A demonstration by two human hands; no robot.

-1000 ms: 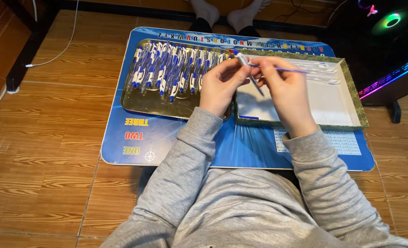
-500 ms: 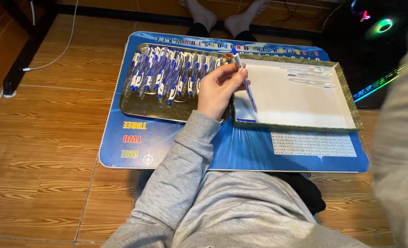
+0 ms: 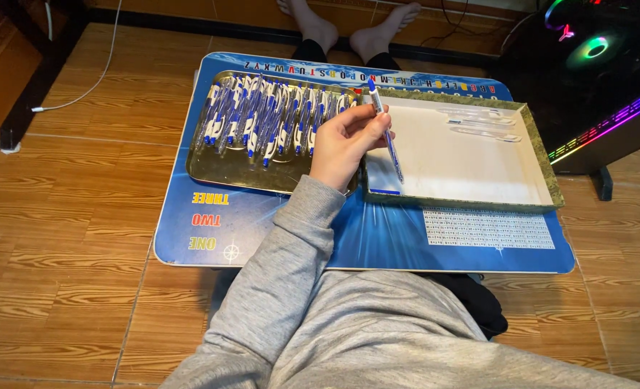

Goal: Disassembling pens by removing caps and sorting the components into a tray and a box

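My left hand (image 3: pixel 343 142), in a grey sleeve, holds a blue and white pen (image 3: pixel 385 130) upright-tilted between thumb and fingers, over the seam between two trays. To its left a gold metal tray (image 3: pixel 212 173) carries several blue and white pens (image 3: pixel 262 119) laid side by side. To its right a white tray with a green patterned rim (image 3: pixel 471 202) holds a few clear pen parts (image 3: pixel 482 122) near its far edge. My right hand is out of view.
Both trays rest on a blue low table (image 3: pixel 262 238) over a wooden floor. Another person's bare feet (image 3: pixel 356 29) are beyond the table. A black computer case with coloured lights (image 3: pixel 593 72) stands at the far right. A white cable (image 3: pixel 82 86) lies at the left.
My right hand let go of the pen and left the view to the right. My left hand keeps the pen and has lifted it slightly.
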